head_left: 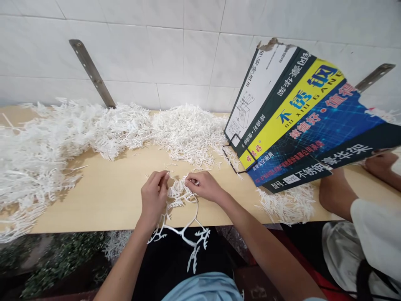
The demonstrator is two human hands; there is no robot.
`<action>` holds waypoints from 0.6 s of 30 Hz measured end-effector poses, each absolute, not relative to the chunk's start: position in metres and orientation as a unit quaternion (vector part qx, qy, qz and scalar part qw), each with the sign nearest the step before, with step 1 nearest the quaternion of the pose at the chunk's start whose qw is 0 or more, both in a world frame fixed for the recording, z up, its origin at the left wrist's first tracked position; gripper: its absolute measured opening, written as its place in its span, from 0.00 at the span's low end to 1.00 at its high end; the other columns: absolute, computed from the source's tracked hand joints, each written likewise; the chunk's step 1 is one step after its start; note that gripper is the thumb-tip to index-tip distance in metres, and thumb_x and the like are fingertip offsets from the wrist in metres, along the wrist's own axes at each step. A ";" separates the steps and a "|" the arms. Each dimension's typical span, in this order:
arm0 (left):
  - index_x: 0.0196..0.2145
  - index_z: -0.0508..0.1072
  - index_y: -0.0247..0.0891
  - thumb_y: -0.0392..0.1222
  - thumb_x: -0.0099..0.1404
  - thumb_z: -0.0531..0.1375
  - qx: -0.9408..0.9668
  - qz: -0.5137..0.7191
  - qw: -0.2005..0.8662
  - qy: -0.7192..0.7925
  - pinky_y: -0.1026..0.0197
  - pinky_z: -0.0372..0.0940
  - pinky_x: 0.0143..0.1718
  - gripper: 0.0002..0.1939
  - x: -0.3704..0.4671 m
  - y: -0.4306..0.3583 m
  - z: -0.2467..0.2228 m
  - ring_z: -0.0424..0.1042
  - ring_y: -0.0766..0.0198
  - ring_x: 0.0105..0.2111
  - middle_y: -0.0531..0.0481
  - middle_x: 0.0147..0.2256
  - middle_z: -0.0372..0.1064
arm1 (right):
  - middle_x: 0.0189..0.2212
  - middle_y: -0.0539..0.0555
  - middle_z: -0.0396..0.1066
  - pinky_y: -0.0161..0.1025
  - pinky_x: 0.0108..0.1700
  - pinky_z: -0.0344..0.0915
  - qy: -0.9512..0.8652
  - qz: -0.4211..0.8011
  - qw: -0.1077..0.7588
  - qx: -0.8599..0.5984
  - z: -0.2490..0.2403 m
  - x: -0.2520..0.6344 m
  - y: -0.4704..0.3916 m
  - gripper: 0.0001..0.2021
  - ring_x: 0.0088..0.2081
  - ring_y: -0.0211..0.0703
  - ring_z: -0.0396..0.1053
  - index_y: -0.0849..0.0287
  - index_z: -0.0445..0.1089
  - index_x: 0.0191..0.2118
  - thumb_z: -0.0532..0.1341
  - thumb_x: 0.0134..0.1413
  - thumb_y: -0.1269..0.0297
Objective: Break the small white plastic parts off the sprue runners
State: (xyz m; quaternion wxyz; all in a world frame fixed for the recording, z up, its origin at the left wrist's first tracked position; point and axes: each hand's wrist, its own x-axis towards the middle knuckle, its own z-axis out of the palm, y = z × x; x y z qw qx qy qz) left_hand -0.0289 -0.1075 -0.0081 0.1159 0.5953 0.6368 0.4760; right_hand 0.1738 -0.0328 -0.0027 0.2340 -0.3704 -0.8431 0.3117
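Both forearms reach in from 6 o'clock. The left hand (154,194) points toward 12, thumb and finger pressed together; what sits between them is too small to tell. The right hand (203,185) bends toward 9, pinching fine tips of the white plastic branch (188,240), which hangs over the table (103,200) edge at 6. White sprigs (188,129) heap at 12; at 2, the cardboard (291,121) reads "不锈钢" and "豪华架".
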 end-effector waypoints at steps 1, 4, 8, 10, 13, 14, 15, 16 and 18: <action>0.53 0.75 0.40 0.45 0.75 0.53 0.590 0.484 0.142 0.631 0.59 0.67 0.40 0.15 -0.029 -0.106 -0.008 0.75 0.61 0.37 0.46 0.41 0.76 | 0.24 0.48 0.68 0.33 0.33 0.52 -0.840 0.313 0.237 -0.374 -0.003 0.173 -0.033 0.10 0.28 0.36 0.63 0.58 0.74 0.31 0.61 0.63 0.62; 0.65 0.67 0.42 0.46 0.76 0.52 0.569 0.498 0.221 0.617 0.54 0.68 0.53 0.23 -0.030 -0.104 -0.008 0.74 0.57 0.52 0.43 0.56 0.73 | 0.24 0.48 0.66 0.33 0.32 0.52 -0.836 0.307 0.245 -0.384 -0.004 0.173 -0.032 0.12 0.27 0.36 0.62 0.58 0.70 0.28 0.62 0.63 0.60; 0.60 0.72 0.43 0.51 0.74 0.56 0.634 0.449 0.237 0.583 0.50 0.64 0.61 0.21 -0.031 -0.101 -0.010 0.69 0.53 0.59 0.44 0.59 0.71 | 0.25 0.47 0.69 0.34 0.32 0.53 -0.819 0.330 0.260 -0.390 -0.006 0.175 -0.031 0.11 0.28 0.36 0.63 0.58 0.71 0.30 0.61 0.64 0.59; 0.55 0.75 0.42 0.53 0.71 0.60 0.669 0.419 0.225 0.571 0.52 0.68 0.54 0.19 -0.029 -0.100 -0.013 0.74 0.55 0.50 0.44 0.51 0.75 | 0.25 0.47 0.69 0.34 0.32 0.54 -0.809 0.347 0.270 -0.391 -0.007 0.175 -0.031 0.11 0.28 0.36 0.63 0.58 0.72 0.31 0.60 0.64 0.60; 0.47 0.76 0.40 0.51 0.71 0.60 0.692 0.400 0.209 0.563 0.58 0.69 0.41 0.14 -0.027 -0.099 -0.017 0.73 0.61 0.36 0.47 0.41 0.75 | 0.24 0.46 0.68 0.34 0.33 0.55 -0.804 0.359 0.280 -0.383 -0.009 0.175 -0.030 0.10 0.27 0.36 0.63 0.58 0.72 0.30 0.61 0.63 0.62; 0.46 0.76 0.40 0.50 0.72 0.59 0.697 0.398 0.203 0.561 0.59 0.68 0.39 0.13 -0.027 -0.099 -0.018 0.72 0.62 0.34 0.48 0.40 0.74 | 0.24 0.46 0.68 0.34 0.33 0.55 -0.806 0.361 0.281 -0.377 -0.010 0.174 -0.030 0.10 0.28 0.36 0.64 0.58 0.72 0.30 0.61 0.63 0.62; 0.45 0.76 0.40 0.49 0.73 0.59 0.700 0.395 0.197 0.561 0.59 0.67 0.38 0.12 -0.027 -0.099 -0.019 0.72 0.62 0.33 0.48 0.39 0.74 | 0.24 0.47 0.69 0.34 0.33 0.56 -0.809 0.362 0.280 -0.369 -0.010 0.174 -0.030 0.10 0.28 0.37 0.64 0.58 0.73 0.30 0.62 0.63 0.63; 0.47 0.75 0.40 0.49 0.72 0.59 0.702 0.393 0.192 0.562 0.59 0.67 0.38 0.12 -0.026 -0.099 -0.019 0.72 0.62 0.34 0.48 0.40 0.74 | 0.25 0.47 0.70 0.34 0.33 0.56 -0.814 0.362 0.279 -0.360 -0.010 0.173 -0.030 0.10 0.28 0.37 0.65 0.58 0.74 0.30 0.62 0.63 0.63; 0.51 0.74 0.41 0.49 0.72 0.60 0.705 0.387 0.190 0.563 0.60 0.66 0.37 0.14 -0.026 -0.100 -0.018 0.73 0.62 0.34 0.48 0.41 0.74 | 0.26 0.48 0.72 0.35 0.35 0.57 -0.822 0.359 0.281 -0.342 -0.009 0.173 -0.030 0.09 0.30 0.38 0.67 0.58 0.76 0.31 0.63 0.62 0.63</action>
